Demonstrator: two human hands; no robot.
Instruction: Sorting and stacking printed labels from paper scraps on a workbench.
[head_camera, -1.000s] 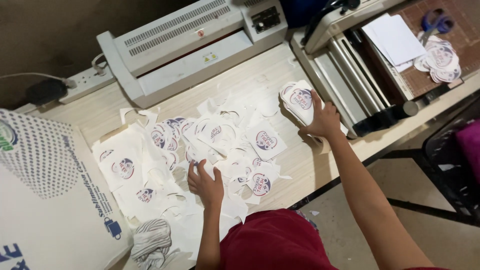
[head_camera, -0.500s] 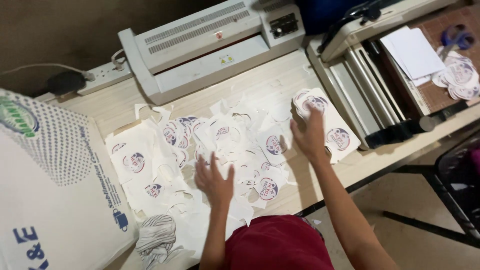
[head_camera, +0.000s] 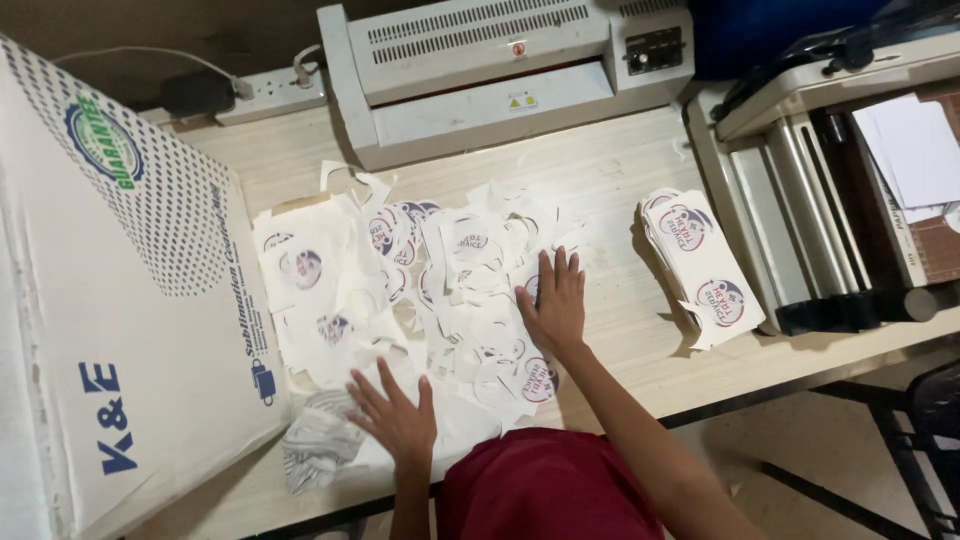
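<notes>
A heap of white paper pieces with round blue-and-red printed emblems (head_camera: 440, 270) covers the middle of a pale wooden table (head_camera: 610, 180). My right hand (head_camera: 553, 305) lies flat, fingers spread, on the right side of the heap. My left hand (head_camera: 395, 415) rests flat on the heap's near edge, beside a crumpled striped scrap (head_camera: 315, 445). A separate stack of emblem sheets (head_camera: 700, 265) lies to the right, apart from both hands.
A white laminator (head_camera: 500, 70) stands at the back. A power strip (head_camera: 270, 95) lies behind it on the left. A large white printed box (head_camera: 110, 300) fills the left side. A paper cutter (head_camera: 810, 200) with white sheets (head_camera: 915, 150) sits on the right.
My right hand has left the stack of emblem sheets at the right and moved left onto the heap. My left hand slid down toward the near edge. The view shifted.
</notes>
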